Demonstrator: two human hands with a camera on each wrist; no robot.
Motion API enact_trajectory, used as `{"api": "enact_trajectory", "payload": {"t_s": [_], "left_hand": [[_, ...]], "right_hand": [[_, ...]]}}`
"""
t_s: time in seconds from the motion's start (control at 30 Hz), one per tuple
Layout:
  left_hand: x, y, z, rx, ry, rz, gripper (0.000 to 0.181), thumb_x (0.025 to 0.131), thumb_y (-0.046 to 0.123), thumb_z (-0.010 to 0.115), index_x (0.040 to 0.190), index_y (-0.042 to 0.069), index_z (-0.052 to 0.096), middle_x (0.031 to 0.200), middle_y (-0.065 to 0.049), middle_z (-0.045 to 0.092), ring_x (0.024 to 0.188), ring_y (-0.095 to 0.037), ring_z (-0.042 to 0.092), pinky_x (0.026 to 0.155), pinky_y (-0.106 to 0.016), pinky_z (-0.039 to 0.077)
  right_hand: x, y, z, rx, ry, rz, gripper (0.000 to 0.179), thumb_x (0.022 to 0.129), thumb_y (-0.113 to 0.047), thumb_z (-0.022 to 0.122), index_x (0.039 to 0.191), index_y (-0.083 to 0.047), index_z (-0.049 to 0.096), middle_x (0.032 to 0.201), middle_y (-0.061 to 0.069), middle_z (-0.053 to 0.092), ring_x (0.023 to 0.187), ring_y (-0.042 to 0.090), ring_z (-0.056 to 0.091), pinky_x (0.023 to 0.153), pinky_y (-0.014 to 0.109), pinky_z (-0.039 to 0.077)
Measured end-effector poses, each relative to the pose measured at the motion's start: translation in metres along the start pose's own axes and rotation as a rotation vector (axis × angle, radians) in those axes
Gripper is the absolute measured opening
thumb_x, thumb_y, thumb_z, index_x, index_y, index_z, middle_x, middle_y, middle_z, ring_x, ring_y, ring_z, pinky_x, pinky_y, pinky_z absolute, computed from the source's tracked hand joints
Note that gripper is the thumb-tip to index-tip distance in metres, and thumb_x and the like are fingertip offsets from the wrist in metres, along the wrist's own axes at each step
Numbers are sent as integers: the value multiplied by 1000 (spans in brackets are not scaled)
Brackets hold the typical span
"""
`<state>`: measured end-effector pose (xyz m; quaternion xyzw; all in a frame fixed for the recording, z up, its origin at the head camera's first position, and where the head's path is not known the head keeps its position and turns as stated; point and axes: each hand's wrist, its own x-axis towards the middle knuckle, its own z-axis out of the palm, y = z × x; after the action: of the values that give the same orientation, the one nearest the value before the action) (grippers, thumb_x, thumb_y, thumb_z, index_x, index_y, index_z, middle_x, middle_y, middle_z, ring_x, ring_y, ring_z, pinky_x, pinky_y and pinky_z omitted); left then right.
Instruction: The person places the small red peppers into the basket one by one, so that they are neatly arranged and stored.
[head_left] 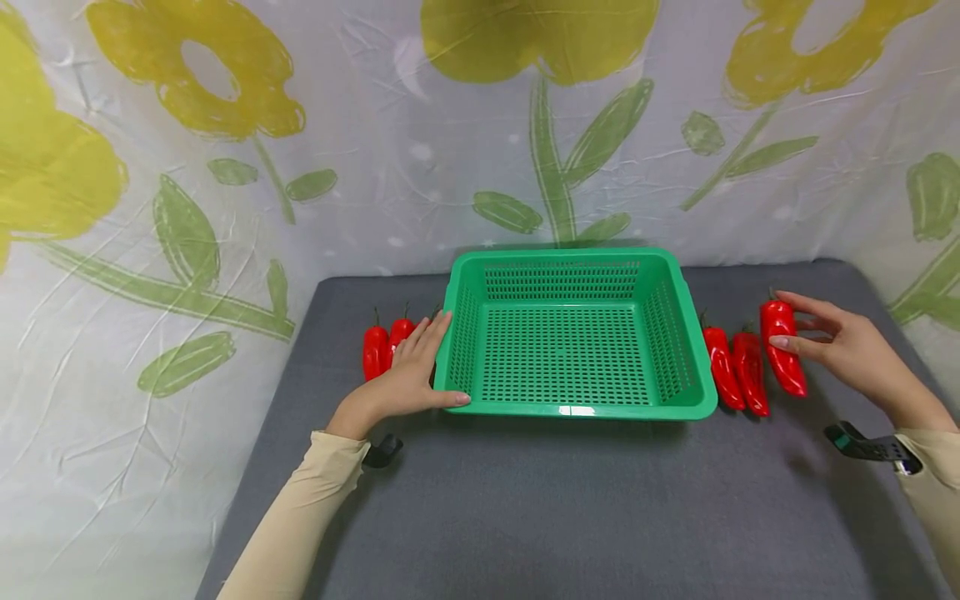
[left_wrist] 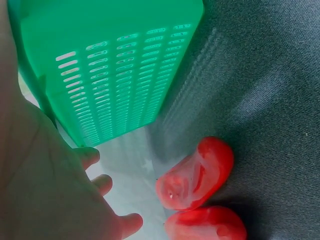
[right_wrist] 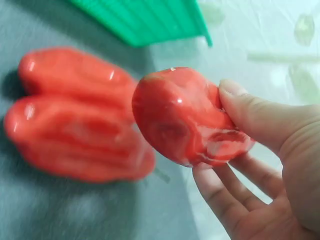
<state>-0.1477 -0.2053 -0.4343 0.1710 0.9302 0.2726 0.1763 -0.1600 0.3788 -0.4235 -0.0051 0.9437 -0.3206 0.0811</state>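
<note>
A green plastic basket (head_left: pixel 562 411) stands on the grey table, with no peppers inside. My left hand (head_left: pixel 405 379) rests at its left rim, fingers straight and thumb along the front corner. In the left wrist view, red peppers (left_wrist: pixel 197 175) lie below that hand, beside the basket wall. My right hand (head_left: pixel 851 342) pinches a long red pepper (head_left: pixel 780 350) between thumb and fingers; the right wrist view shows this pepper (right_wrist: pixel 175 117) raised off the table. Two more red peppers (head_left: pixel 722 367) lie side by side between it and the basket.
A grey cloth table (head_left: pixel 562 508) extends in front of the basket. Behind and to the left hangs a white curtain (head_left: pixel 375 167) printed with yellow flowers. Each wrist wears a black strap (head_left: pixel 862 442).
</note>
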Motion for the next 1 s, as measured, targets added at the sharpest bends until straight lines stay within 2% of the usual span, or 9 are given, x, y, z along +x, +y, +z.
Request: {"api": "enact_trajectory", "payload": {"t_s": [0.1,0.17,0.23,0.37,0.43,0.5,0.57,0.77,1.0], "left_hand": [[0,0,0,-2,3,7,120,78,60,75,156,39,-14,167,14,-10,156,-25,-11,121,-69,4],[0,0,0,-3,3,12,120,77,60,75,157,38,-13,167,12,-9,156,-26,-11,121,-69,4],[-1,0,0,-3,2,12,121,77,60,75,157,38,-13,168,12,-9,156,-26,-11,121,-69,4],[0,1,-1,-1,3,6,121,77,60,75,157,38,-13,168,11,-9,156,-26,-10,121,-68,4],[0,1,-1,-2,6,5,120,77,60,75,157,38,-13,168,11,-8,156,-26,-10,121,-69,4],[0,1,-1,-4,6,0,120,77,60,75,156,40,-13,167,12,-8,156,-25,-10,121,-69,4],[0,1,-1,-3,6,0,120,77,60,74,156,40,-13,167,12,-8,156,-25,-10,121,-69,4],[0,1,-1,4,5,19,121,77,59,75,158,35,-13,168,7,-7,156,-28,-9,120,-69,4],[0,2,-1,6,6,22,123,77,59,75,158,34,-13,169,3,-4,155,-29,-9,120,-69,2]], "right_hand": [[2,-13,-1,1,15,-13,77,92,-46,66,157,-25,30,147,27,41,125,47,46,74,37,52],[2,-23,-2,20,11,-21,77,92,-45,66,157,-25,29,148,26,41,125,47,45,72,31,52],[1,-32,-5,23,11,-23,76,91,-46,67,156,-29,31,146,21,43,122,26,52,68,18,45],[1,-50,-8,49,-6,-41,73,90,-46,69,154,-34,35,140,0,50,103,-14,47,68,11,45],[2,-60,-9,61,-13,-55,72,90,-46,70,153,-35,36,132,-13,51,96,-22,43,69,11,46],[3,-69,-8,72,-18,-60,72,89,-46,71,152,-36,38,128,-20,50,96,-23,44,71,11,47],[5,-79,-7,87,-38,-52,72,88,-48,70,152,-37,37,129,-19,52,97,-22,45,72,12,48],[9,-105,-1,133,-116,-31,75,87,-54,69,152,-40,35,145,8,51,100,-17,49,76,19,52],[17,-129,12,184,-138,-57,75,86,-52,71,152,-33,38,145,10,52,123,20,55,77,28,55]]}}
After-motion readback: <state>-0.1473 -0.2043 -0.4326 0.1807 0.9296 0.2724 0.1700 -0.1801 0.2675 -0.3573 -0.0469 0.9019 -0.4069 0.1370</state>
